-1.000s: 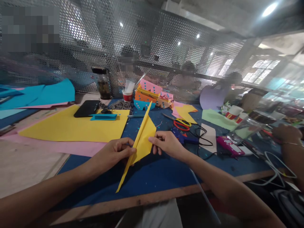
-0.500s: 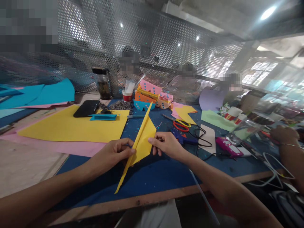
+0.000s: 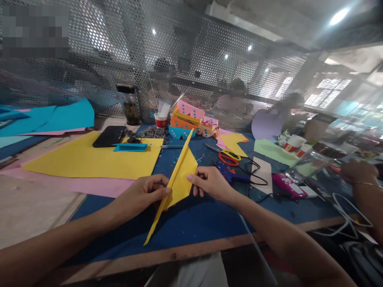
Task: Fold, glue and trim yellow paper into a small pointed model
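Note:
A folded piece of yellow paper (image 3: 183,175) is held up over the blue tabletop, tilted, with a long narrow fold along its left side. My left hand (image 3: 152,190) pinches that fold near its middle, thumb in front and some fingers hidden behind. On the other side, my right hand (image 3: 211,182) grips the paper's right edge between thumb and fingers. Just right of my right hand lie a dark blue glue gun (image 3: 229,174) with a black cord and scissors (image 3: 229,158) with red and yellow handles.
Yellow sheets (image 3: 95,163), a black phone (image 3: 108,136) and a folded blue paper strip (image 3: 131,147) lie to the left. Dotted coloured paper pieces (image 3: 187,119) are stacked at the back beside a paper cup (image 3: 161,119). Another person's arm (image 3: 360,175) rests at far right.
Both hands keep their hold on the yellow paper in nearly the same pose. Only a very slight shift of the view shows.

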